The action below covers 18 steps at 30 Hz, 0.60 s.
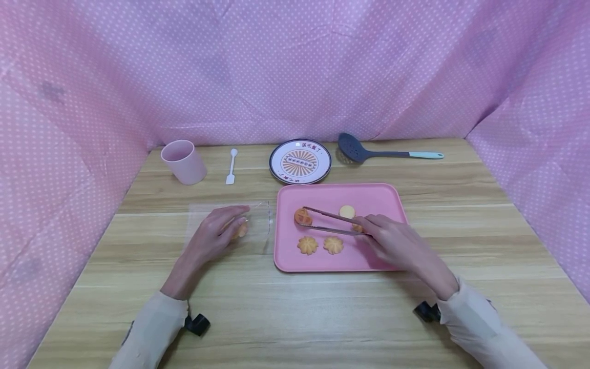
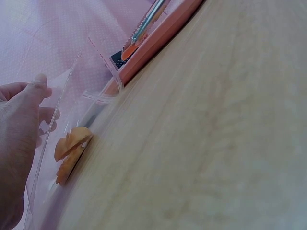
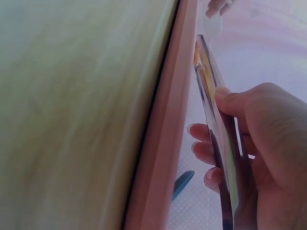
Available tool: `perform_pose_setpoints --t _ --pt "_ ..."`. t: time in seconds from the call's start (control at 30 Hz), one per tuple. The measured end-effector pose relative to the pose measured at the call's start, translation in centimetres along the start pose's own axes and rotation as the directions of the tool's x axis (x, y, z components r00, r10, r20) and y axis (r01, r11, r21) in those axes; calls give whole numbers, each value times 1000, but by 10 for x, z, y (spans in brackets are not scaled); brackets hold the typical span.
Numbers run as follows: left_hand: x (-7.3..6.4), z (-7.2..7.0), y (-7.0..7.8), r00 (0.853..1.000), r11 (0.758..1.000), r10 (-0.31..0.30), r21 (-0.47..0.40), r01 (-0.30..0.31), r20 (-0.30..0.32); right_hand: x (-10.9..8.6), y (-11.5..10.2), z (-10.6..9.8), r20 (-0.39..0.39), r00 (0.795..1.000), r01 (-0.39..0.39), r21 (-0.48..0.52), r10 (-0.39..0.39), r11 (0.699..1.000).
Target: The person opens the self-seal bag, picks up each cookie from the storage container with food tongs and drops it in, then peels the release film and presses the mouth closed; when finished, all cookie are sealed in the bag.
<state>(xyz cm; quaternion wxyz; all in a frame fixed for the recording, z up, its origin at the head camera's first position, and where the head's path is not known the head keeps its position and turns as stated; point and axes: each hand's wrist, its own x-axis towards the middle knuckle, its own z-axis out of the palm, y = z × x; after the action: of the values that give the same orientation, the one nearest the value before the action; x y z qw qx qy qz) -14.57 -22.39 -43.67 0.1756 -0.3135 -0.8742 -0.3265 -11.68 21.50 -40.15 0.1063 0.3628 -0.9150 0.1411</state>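
My right hand (image 1: 389, 241) grips metal tongs (image 1: 329, 230) over the pink tray (image 1: 378, 192). The tongs' tips stand on either side of a round brown cookie (image 1: 302, 217); whether they squeeze it I cannot tell. Two flower-shaped cookies (image 1: 307, 245) lie nearer the front, a pale round cookie (image 1: 347, 211) sits behind the tongs, and another cookie (image 1: 357, 227) is partly hidden by them. On the left, my left hand (image 1: 217, 230) pinches the film of a clear plastic bag (image 1: 258, 220). Inside the bag are cookies (image 2: 72, 148), low against the table.
Along the back stand a pink cup (image 1: 184, 163), a small white spatula (image 1: 232, 166), a patterned plate (image 1: 300, 162) close behind the tray, and a dark slotted spoon (image 1: 382, 153). Pink dotted cloth (image 1: 295, 72) hangs around the wooden table (image 1: 295, 318).
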Motion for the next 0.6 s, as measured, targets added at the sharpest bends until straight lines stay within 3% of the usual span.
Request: perform_pose_setpoints --t 0.23,0.6 --pt "0 0 -1 1000 1000 0 -3 0 -4 11 -4 6 -32 998 49 2 -49 999" --pt "-1 1 -1 1000 1000 6 1 -6 -3 30 -16 12 -13 998 59 39 -59 997"
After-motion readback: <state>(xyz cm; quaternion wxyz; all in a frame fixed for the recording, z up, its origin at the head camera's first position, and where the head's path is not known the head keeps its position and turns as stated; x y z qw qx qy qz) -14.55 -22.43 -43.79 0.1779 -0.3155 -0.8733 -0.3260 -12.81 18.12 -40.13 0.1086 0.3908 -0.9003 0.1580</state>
